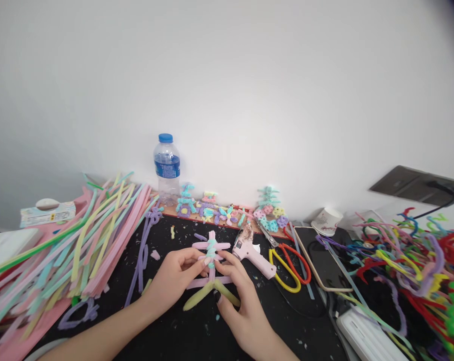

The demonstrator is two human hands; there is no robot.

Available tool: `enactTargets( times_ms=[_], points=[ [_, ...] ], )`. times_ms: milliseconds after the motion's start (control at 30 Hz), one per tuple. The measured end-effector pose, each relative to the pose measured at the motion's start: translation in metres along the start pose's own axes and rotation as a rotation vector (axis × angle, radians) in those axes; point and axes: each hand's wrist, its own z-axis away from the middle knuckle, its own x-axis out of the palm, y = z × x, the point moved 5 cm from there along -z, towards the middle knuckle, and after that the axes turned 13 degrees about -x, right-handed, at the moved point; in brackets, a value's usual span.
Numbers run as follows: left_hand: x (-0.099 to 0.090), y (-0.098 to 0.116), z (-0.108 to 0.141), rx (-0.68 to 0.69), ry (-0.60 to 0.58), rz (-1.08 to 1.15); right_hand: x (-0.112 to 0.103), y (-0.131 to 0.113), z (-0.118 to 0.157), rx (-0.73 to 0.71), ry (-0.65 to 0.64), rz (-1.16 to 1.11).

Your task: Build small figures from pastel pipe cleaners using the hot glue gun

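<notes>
A pipe-cleaner figure is in front of me, with a pink stem, pink cross pieces, a light blue wrap round the middle and two yellow-green legs spreading at the bottom. My left hand pinches its middle from the left, thumb and fingers closed on it. From the right, the fingers of my right hand are closed on the same middle part, the thumb lower down near the right leg. Fingers partly cover the stem. Just right of the figure lies a pink glue gun.
Scissors with red and yellow handles lie beside a phone. Straight pipe cleaners are heaped on the left, curled ones on the right. A bottle, small pipe-cleaner pieces and a paper cup stand by the wall.
</notes>
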Motion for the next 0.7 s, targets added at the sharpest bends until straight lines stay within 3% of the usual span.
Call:
enactTargets(
  times_ms=[700],
  points=[
    [-0.0007,-0.0017,-0.0015,0.026,-0.018,0.057,0.0002,0.004,-0.0028,0.053,0.04,0.031]
  ],
)
